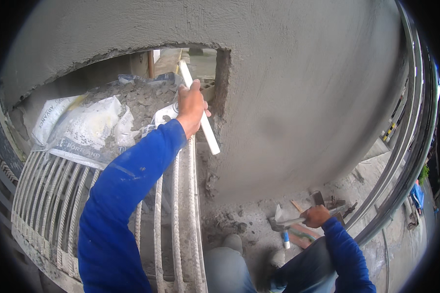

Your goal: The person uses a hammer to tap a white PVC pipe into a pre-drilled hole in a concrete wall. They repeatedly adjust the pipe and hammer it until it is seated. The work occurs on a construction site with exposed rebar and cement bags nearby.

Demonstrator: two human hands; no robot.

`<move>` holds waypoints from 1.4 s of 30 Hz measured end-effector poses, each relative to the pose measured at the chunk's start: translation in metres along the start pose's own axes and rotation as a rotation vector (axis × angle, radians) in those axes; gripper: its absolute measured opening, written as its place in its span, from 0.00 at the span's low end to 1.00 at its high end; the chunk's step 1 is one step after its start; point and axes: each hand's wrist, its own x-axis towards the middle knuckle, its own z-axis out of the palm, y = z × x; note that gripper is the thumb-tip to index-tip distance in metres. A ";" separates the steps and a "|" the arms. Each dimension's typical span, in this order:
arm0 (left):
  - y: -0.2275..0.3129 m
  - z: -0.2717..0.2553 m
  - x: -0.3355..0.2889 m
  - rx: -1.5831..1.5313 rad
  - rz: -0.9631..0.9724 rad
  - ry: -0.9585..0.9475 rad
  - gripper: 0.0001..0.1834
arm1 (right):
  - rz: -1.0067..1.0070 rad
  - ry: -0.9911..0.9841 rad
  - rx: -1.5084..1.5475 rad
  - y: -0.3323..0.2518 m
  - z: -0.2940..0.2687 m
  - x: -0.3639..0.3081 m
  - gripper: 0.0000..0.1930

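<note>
My left hand (193, 108) is closed around the middle of a straight white bar (210, 133). The bar is tilted, its upper end over a rough-edged opening in the grey wall (298, 107) and its lower end by the wall face right of the opening. Low on the right, my right hand (317, 216) is closed on a grey, mortar-coated hand tool (291, 222) with a flat head, just above the floor; its exact kind is unclear. A dark block-like piece (318, 198) shows right behind that hand. Beneath the tool stands a small blue and white cylinder (285, 239).
Torn cement bags (90, 124) with heaped grey mortar (142, 100) lie at the opening, left of my left hand. A grille of ribbed steel bars (176, 215) is below them. Metal rails (410, 107) curve along the right. Mortar crumbs (239, 227) litter the floor by my legs.
</note>
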 end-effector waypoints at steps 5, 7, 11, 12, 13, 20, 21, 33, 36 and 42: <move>0.001 0.014 0.004 0.004 -0.023 -0.072 0.18 | 0.111 -0.203 -0.332 0.029 0.038 0.014 0.17; 0.001 0.016 0.007 0.112 -0.028 -0.084 0.23 | 0.015 -0.255 -0.158 0.037 0.052 0.014 0.18; -0.001 0.028 0.009 0.190 0.000 -0.154 0.26 | -0.136 -0.262 0.217 0.054 0.076 0.027 0.23; -0.001 0.026 0.009 0.211 -0.005 -0.162 0.26 | -0.147 -0.269 0.285 0.054 0.073 0.032 0.24; -0.003 0.019 0.010 0.223 -0.005 -0.163 0.29 | -0.132 -0.217 0.299 0.050 0.071 0.040 0.22; 0.003 0.028 0.005 0.311 -0.089 -0.303 0.31 | 0.006 -0.142 0.091 0.039 0.054 0.045 0.17; 0.004 0.028 0.003 0.327 -0.097 -0.344 0.31 | 0.003 -0.172 0.058 0.039 0.057 0.043 0.18; 0.012 0.022 -0.003 0.489 0.021 -0.476 0.29 | -0.083 -0.284 -0.004 0.048 0.105 0.051 0.20; -0.028 0.054 0.012 0.457 0.085 -0.460 0.29 | 0.017 -0.250 0.059 0.069 0.113 0.043 0.19; -0.022 -0.032 0.082 0.677 0.202 -0.217 0.29 | 0.048 -0.216 0.005 0.001 0.047 0.073 0.14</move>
